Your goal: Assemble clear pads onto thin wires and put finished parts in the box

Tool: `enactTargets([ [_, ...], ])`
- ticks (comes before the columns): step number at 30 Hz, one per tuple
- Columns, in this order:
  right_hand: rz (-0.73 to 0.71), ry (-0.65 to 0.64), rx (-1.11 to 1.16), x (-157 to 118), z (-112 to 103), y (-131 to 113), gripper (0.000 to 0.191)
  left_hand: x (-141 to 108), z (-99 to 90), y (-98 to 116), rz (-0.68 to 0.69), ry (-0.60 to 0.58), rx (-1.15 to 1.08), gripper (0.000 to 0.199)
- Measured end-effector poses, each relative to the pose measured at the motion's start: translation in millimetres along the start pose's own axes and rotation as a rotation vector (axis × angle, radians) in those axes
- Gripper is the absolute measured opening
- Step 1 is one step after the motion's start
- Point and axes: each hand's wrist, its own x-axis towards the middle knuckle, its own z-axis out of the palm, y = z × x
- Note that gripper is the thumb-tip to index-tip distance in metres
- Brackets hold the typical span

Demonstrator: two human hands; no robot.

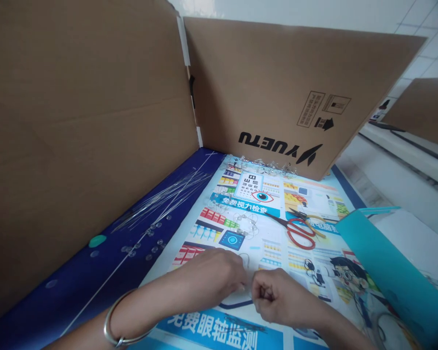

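Two hands sit low at 6 o'clock. Your left hand, a silver bangle on its wrist, is curved with its fingers reaching inward; your right hand is curled almost into a fist. A fine wire loop rises toward 12 o'clock from where they nearly meet, too thin to tell if either hand grips it.

Beneath lies a printed eye-care poster on the desk. Thin metal rods lie on blue cloth at 10 o'clock, angled toward 2 o'clock. Red-handled scissors rest at 2 o'clock, a teal folder at 3 o'clock. Cardboard panels stand along the far and left edges.
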Motion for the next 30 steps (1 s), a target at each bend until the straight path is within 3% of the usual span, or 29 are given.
enactTargets([
  [3, 0.077, -0.048, 0.208, 2.0, -0.5, 4.1, 0.014, 3.1, 7.1, -1.4, 0.119, -0.036, 0.074, 0.019],
  [6, 0.126, -0.083, 0.392, 5.2, -0.6, 10.2, 0.014, 6.2, 10.1, -0.9, 0.14, -0.005, 0.142, 0.018],
  [13, 0.183, -0.093, 0.453, 7.9, -3.0, 14.4, 0.013, 10.4, 15.5, 5.6, 0.142, 0.08, 0.291, 0.019],
  [22, 0.168, 0.033, 0.427, 8.1, -5.0, 12.0, 0.005, 10.1, 20.8, 7.2, 0.099, 0.113, 0.367, 0.011],
  [30, 0.11, 0.257, 0.574, 12.1, -2.8, 15.5, 0.005, 12.7, 31.1, 1.2, -0.124, 0.201, 0.305, 0.018],
])
